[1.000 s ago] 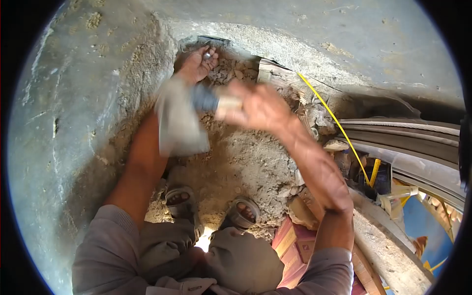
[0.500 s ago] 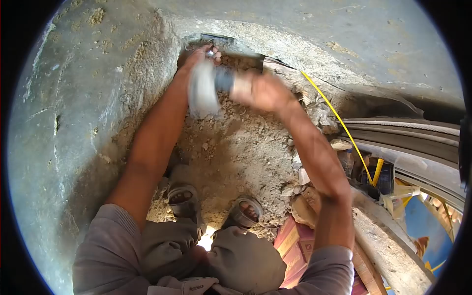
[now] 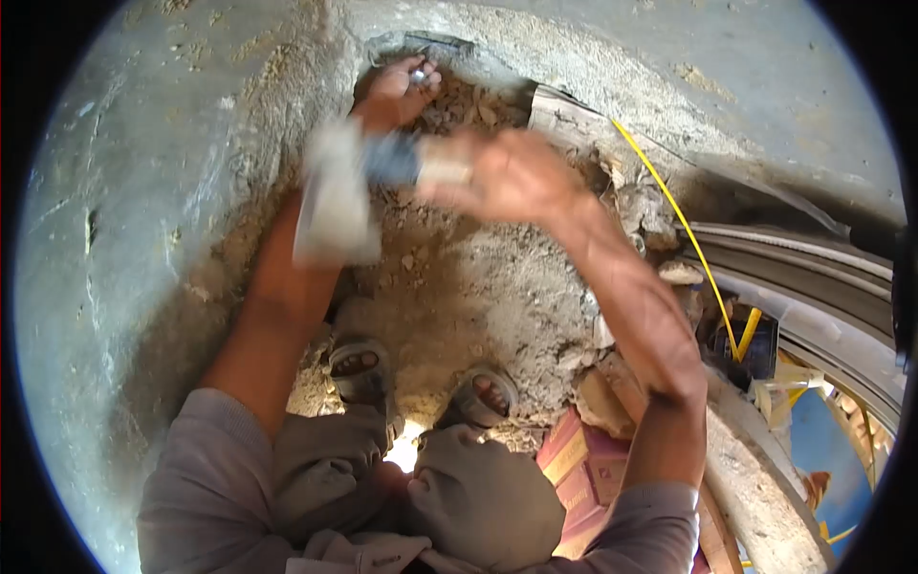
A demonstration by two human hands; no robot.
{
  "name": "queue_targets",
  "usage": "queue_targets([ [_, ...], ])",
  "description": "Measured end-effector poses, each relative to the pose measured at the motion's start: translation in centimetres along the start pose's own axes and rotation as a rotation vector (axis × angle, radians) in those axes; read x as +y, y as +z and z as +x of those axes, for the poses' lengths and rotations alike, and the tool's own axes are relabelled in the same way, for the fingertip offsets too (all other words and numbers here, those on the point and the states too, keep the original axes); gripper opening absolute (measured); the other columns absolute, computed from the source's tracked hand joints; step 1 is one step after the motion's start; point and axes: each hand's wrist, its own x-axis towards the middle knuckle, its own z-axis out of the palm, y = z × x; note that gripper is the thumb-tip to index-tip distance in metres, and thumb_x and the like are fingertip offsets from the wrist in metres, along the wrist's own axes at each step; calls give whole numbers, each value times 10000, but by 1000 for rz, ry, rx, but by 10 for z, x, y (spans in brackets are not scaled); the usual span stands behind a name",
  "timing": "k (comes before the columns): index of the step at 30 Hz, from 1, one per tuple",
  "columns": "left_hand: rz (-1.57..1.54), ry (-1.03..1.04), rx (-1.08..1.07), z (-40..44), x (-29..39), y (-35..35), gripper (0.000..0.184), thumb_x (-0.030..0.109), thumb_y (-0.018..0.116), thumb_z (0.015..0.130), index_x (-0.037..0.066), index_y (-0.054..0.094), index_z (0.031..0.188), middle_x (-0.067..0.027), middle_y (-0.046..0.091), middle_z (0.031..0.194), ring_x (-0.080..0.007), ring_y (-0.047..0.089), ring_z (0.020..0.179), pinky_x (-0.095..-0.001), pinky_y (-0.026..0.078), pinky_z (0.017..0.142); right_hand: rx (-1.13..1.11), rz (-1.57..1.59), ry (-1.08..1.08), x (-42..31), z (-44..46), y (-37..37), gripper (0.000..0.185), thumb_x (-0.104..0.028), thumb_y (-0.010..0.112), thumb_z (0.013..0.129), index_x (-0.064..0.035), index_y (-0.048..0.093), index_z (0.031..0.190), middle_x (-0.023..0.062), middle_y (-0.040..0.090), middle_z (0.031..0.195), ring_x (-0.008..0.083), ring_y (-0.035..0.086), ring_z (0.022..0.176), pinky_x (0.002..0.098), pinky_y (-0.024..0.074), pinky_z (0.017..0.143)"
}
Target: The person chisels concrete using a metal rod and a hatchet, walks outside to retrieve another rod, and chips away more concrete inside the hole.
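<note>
My left hand (image 3: 400,91) is closed around a metal rod (image 3: 418,77), whose shiny end shows between the fingers, at the wall's foot by a rubble-filled hollow (image 3: 475,107). My right hand (image 3: 516,177) grips the short handle of a blurred tool with a broad grey head (image 3: 337,196) and a dark collar (image 3: 390,159). The tool's head hangs over my left forearm, below and left of my left hand. Where the rod's far end meets the wall or soil is hidden.
Concrete walls rise at the left (image 3: 134,210) and top. A yellow strip (image 3: 669,201) runs down at the right, beside long metal profiles (image 3: 803,258). Red boxes (image 3: 579,478), a rough plank (image 3: 755,488) and stones lie lower right. My sandalled feet stand on loose soil.
The tool in my right hand swung toward my left hand, then back down and left. My left hand keeps hold of the rod. The view has shifted slightly.
</note>
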Motion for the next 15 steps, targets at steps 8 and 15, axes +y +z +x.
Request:
queue_targets([
  [8, -107, -316, -588, 33, 11, -34, 227, 181, 447, 943, -14, 562, 936, -81, 566, 693, -203, 565, 669, -329, 526, 665, -43, 131, 397, 27, 14, 7, 659, -666, 389, 848, -51, 597, 964, -2, 465, 526, 103, 473, 443, 279, 430, 417],
  [15, 177, -15, -374, 23, 1, -31, 174, 152, 421, 958, 11, 523, 953, -63, 556, 767, -173, 529, 667, -293, 502, 656, -8, 257, 220, 37, 11, 19, 548, -620, 482, 833, -80, 571, 872, 80, 529, 593, 123, 536, 500, 309, 496, 436],
])
